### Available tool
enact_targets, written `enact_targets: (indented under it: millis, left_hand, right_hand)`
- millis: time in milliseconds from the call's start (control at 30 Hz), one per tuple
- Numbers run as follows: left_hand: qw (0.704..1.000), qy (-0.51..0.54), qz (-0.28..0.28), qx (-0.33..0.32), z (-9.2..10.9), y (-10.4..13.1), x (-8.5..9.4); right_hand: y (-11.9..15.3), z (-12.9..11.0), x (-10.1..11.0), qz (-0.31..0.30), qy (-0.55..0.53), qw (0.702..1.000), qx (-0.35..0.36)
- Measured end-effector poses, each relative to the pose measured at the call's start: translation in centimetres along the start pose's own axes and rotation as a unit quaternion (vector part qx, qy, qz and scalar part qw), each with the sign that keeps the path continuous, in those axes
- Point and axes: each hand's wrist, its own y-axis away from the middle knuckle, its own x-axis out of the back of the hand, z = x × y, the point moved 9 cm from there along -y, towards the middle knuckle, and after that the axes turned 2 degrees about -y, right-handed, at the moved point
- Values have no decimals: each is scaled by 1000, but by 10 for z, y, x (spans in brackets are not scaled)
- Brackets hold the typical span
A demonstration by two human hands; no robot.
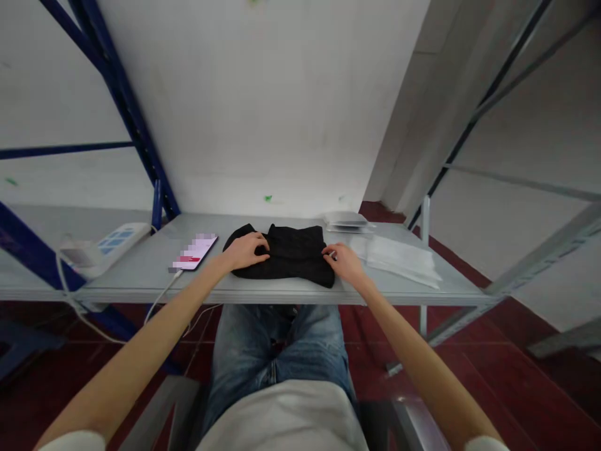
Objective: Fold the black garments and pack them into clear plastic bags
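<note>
A black cloth item [295, 254], with a rounded left end, lies flat on the grey shelf-like table [154, 275] in front of me. My left hand [248, 250] rests on its left part, fingers bent and thumb apart from them, with black fabric under the fingertips. At the cloth's right edge, my right hand [342, 260] has its thumb and index finger pinched together on the fabric.
Left of the cloth lie a phone [200, 252] with a white cable and a white power strip [117, 244]. To the right are flat translucent bags [401, 258] and a small white stack [347, 220]. Blue metal posts [136, 131] rise at the left.
</note>
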Motion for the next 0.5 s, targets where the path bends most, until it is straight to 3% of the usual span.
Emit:
enact_targets:
  millis: [133,233,367,500]
  left_hand:
    - [999,40,3,-1,-13,-4,0]
    - [997,50,50,34,-24,-17,13]
    - [981,24,149,125,-39,-50,34]
    - [957,8,179,229,-45,-75,27]
  right_hand:
    - [-3,-4,13,41,-19,999,15]
    - [-19,-4,26,71,-38,997,-1]
    - [-63,-1,40,107,-62,988,-94]
    - [-92,2,32,103,-72,969,-212]
